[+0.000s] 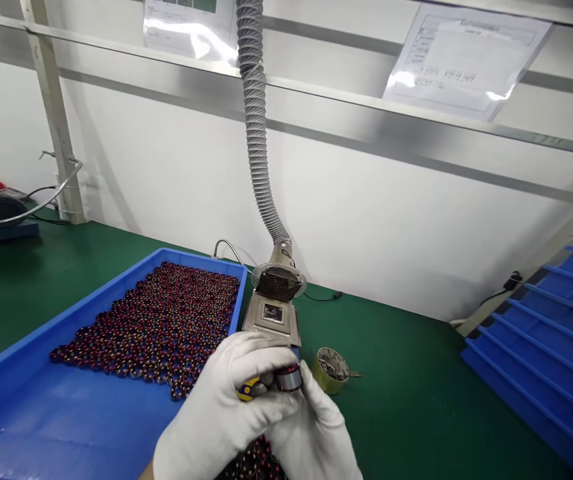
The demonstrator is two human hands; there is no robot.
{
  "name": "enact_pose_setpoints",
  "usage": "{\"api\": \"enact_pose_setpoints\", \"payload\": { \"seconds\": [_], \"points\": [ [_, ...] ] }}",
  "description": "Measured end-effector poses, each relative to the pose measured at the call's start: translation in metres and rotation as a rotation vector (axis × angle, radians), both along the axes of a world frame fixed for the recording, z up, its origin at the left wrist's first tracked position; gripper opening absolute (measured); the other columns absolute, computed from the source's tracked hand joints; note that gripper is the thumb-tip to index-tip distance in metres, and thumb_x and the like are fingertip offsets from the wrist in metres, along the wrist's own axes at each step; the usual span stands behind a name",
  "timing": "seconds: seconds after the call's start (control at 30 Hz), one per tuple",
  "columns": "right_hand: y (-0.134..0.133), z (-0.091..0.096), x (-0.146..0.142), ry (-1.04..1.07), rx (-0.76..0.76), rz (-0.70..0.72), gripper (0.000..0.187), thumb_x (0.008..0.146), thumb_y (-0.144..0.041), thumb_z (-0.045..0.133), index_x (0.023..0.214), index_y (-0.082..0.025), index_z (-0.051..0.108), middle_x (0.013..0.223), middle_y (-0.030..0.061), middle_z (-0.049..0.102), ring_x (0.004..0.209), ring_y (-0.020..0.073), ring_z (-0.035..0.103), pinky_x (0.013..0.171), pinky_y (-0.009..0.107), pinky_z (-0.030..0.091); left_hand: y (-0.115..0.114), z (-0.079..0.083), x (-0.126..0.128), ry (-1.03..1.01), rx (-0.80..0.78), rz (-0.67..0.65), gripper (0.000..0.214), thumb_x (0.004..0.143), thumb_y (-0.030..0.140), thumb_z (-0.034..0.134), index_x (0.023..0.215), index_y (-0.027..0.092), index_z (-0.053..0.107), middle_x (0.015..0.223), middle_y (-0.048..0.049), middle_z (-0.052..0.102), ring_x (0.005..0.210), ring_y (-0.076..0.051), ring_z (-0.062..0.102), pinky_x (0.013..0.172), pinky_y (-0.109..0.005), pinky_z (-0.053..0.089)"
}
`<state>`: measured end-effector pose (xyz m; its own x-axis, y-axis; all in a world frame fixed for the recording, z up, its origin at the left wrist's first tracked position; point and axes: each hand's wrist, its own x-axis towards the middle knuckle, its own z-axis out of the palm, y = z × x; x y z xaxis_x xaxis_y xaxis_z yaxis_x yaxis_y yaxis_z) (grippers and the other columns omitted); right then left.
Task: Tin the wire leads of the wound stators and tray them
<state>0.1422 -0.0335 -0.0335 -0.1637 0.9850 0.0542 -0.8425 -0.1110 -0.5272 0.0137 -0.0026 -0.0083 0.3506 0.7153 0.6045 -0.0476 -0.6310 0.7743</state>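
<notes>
Fingers of the left hand (216, 407) are pinching a wound ring (289, 378) beyond the right edge of the blue tray (66, 417); the right hand (316, 427) is adjoining, grip unclear. The ring is probably feeling stiff, its grey band (289, 382) sparing fragile wire.

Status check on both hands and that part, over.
Left hand gripping grey-banded part. Right hand at its side. Yellow-and-blue item in left hand's grasp. Open tin beyond; nothing visibly blocking.
</notes>
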Motion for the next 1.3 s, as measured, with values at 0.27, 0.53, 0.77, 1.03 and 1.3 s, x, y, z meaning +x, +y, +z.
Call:
{"api": "enact_pose_setpoints", "payload": {
  "seconds": [0.27,0.53,0.77,1.03,1.3],
  "points": [
    [0.001,-0.002,0.005,-0.220,-0.002,-0.057,0.026,0.070,-0.026,0.078,0.093,-0.023,0.068,0.088,0.0033,0.071,0.077,0.0195,0.067,0.073,0.037,0.055,0.000,-0.003,-0.006,-0.505,-0.424,-0.030,0.007,0.075,0.030,0.072,0.072,0.024,0.073,0.081,0.0000,0.072,0.077,-0.014,0.066,0.075,-0.020,0.052],
    [0.001,-0.005,0.007,-0.230,0.028,-0.176,0.025,0.070,-0.024,0.079,0.092,-0.023,0.068,0.095,0.0036,0.070,0.084,0.0176,0.065,0.079,0.033,0.052,-0.002,0.011,-0.007,-0.229,-0.406,-0.088,0.019,0.066,0.009,0.065,0.074,0.023,0.075,0.086,-0.0025,0.073,0.082,-0.017,0.067,0.073,-0.022,0.053],
    [0.003,-0.002,0.003,-0.243,0.038,-0.097,0.027,0.070,-0.029,0.079,0.093,-0.020,0.067,0.090,0.0062,0.070,0.077,0.0180,0.065,0.077,0.034,0.052,-0.002,0.000,-0.013,-0.584,-0.497,-0.032,0.011,0.069,0.016,0.072,0.073,0.027,0.073,0.082,0.0020,0.073,0.077,-0.012,0.067,0.071,-0.015,0.052],
    [0.003,-0.003,0.001,-0.286,0.067,-0.209,0.030,0.067,-0.031,0.082,0.091,-0.021,0.067,0.092,0.0043,0.069,0.084,0.0182,0.063,0.081,0.032,0.050,-0.001,0.014,-0.010,-0.151,-0.416,-0.087,0.018,0.065,0.009,0.063,0.072,0.022,0.073,0.088,-0.0038,0.071,0.087,-0.020,0.066,0.078,-0.027,0.051],
    [0.014,-0.005,-0.004,-0.509,0.231,-0.648,0.030,0.060,-0.026,0.086,0.079,-0.022,0.063,0.084,0.0016,0.069,0.076,0.0144,0.064,0.069,0.023,0.051,-0.007,0.005,-0.022,-0.337,-0.180,0.089,0.011,0.077,0.020,0.068,0.080,0.030,0.072,0.094,0.0019,0.070,0.100,-0.015,0.060,0.087,-0.022,0.048]
  ]
}}
